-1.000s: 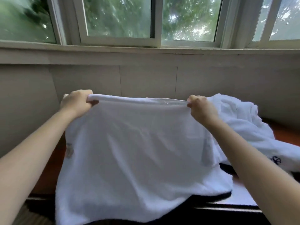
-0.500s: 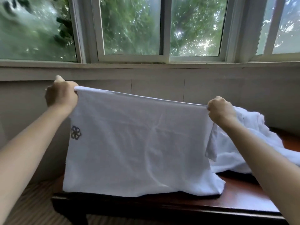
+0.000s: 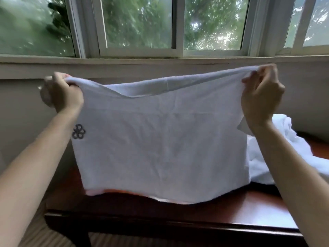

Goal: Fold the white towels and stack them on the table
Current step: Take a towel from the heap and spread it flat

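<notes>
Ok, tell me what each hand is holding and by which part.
Both hold one white towel by its top edge: the left hand grips the upper left corner, the right hand pinches the upper right corner.

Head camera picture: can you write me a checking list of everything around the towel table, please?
Surface: dark glossy wooden table.
Job's things: white towel held up over the table, doubled over, with a grey flower logo near its left edge; rumpled towel pile on the table's right side.
Clutter: nothing seen.
Grippers: left hand grips the towel's top left corner; right hand pinches the top right corner.
Cables: nothing seen.
Surroundings: windows with green trees outside, pale wall below the sill, striped floor at lower left.
</notes>
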The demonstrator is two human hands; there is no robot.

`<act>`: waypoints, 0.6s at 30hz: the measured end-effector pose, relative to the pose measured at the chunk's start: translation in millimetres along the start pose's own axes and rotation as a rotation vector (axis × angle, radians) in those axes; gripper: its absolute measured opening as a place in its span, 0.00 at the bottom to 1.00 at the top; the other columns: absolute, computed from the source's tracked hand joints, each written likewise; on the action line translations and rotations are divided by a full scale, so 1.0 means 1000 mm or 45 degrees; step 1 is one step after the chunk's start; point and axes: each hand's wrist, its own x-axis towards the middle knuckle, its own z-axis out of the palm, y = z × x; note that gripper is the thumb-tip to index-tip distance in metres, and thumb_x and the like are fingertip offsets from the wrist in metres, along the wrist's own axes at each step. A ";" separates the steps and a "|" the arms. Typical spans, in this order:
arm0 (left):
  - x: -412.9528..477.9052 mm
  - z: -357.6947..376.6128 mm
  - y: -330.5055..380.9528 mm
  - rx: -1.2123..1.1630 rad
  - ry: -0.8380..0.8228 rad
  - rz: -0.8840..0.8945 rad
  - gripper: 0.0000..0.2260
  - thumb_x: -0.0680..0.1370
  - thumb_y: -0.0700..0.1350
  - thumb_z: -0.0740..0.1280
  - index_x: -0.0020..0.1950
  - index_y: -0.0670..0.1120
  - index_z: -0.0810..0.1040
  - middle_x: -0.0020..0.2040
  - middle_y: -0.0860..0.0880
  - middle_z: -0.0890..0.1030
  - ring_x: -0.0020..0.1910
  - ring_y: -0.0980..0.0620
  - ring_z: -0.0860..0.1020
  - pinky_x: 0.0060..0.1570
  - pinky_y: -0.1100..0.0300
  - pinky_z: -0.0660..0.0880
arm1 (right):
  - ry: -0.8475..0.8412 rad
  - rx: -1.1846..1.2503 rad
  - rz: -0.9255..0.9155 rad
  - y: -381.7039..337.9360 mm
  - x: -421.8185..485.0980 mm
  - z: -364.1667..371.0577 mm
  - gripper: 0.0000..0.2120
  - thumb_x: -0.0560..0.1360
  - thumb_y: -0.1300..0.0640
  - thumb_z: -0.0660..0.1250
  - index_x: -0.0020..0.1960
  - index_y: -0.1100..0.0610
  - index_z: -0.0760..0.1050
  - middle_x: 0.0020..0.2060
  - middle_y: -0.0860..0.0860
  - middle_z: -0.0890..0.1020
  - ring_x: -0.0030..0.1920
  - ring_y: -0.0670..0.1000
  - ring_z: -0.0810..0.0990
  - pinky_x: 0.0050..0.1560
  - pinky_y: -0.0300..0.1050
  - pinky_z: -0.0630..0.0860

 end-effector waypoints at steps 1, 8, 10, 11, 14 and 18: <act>0.001 0.003 -0.001 0.047 0.024 0.094 0.17 0.75 0.38 0.51 0.60 0.35 0.72 0.63 0.32 0.70 0.63 0.37 0.68 0.61 0.53 0.58 | 0.068 0.000 -0.011 -0.001 0.004 -0.003 0.15 0.79 0.51 0.55 0.52 0.62 0.74 0.39 0.56 0.84 0.42 0.60 0.81 0.44 0.47 0.71; 0.004 0.055 -0.004 0.197 0.219 0.339 0.20 0.75 0.42 0.53 0.65 0.38 0.69 0.68 0.37 0.68 0.66 0.38 0.67 0.65 0.51 0.58 | 0.168 -0.083 0.033 0.011 0.028 0.019 0.11 0.76 0.46 0.50 0.43 0.46 0.70 0.40 0.54 0.83 0.43 0.54 0.81 0.47 0.41 0.70; 0.002 0.077 -0.010 0.115 0.212 0.466 0.21 0.77 0.44 0.55 0.69 0.40 0.67 0.72 0.40 0.67 0.66 0.39 0.68 0.65 0.52 0.61 | 0.116 -0.233 0.063 0.033 0.031 0.039 0.15 0.76 0.48 0.52 0.48 0.54 0.75 0.42 0.58 0.83 0.46 0.60 0.79 0.46 0.46 0.68; -0.001 0.091 -0.016 0.073 0.081 0.496 0.24 0.78 0.46 0.56 0.73 0.39 0.63 0.74 0.39 0.62 0.69 0.38 0.65 0.67 0.50 0.61 | 0.015 -0.317 0.094 0.047 0.029 0.052 0.15 0.76 0.50 0.54 0.50 0.58 0.75 0.45 0.61 0.82 0.47 0.62 0.78 0.47 0.49 0.67; -0.033 0.136 -0.048 0.165 -0.696 0.445 0.32 0.81 0.51 0.60 0.78 0.40 0.48 0.78 0.38 0.43 0.76 0.37 0.51 0.71 0.46 0.54 | -0.715 -0.426 0.274 0.094 -0.010 0.094 0.13 0.79 0.56 0.59 0.59 0.64 0.72 0.54 0.68 0.78 0.54 0.66 0.77 0.54 0.54 0.72; -0.104 0.159 -0.108 0.616 -1.577 0.290 0.33 0.82 0.57 0.54 0.78 0.45 0.41 0.76 0.43 0.31 0.77 0.39 0.48 0.73 0.47 0.53 | -1.749 -0.603 0.495 0.138 -0.140 0.109 0.35 0.79 0.46 0.61 0.77 0.61 0.50 0.74 0.61 0.60 0.73 0.61 0.60 0.69 0.51 0.59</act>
